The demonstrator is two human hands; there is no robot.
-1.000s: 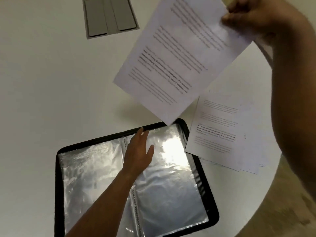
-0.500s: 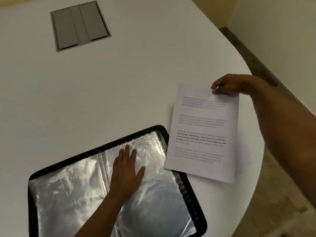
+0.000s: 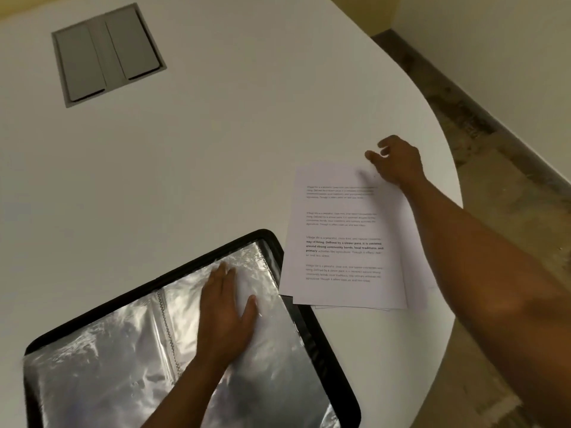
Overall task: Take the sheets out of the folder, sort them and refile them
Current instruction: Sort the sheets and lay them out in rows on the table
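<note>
- Black-edged open folder (image 3: 321, 344) with clear plastic sleeves: lower left of frame, on white round table (image 3: 216, 149).
- Left hand (image 3: 225, 310): flat, fingers straight, pressing the sleeves.
- Stack of white printed sheets (image 3: 343, 239): centre right, overlapping the folder's corner.
- Right hand (image 3: 398, 162): above the stack's top right corner, fingers loosely spread, gripping nothing.

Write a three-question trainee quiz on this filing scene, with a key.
1. True or false: the left hand lies flat on the folder.
2. Where is the printed sheet? A) inside a sleeve B) on a stack on the table, right of the folder C) held in the air
3. Fill in: the right hand is at the sheet's ____ right corner.

Key: 1 true; 2 B; 3 top
</note>
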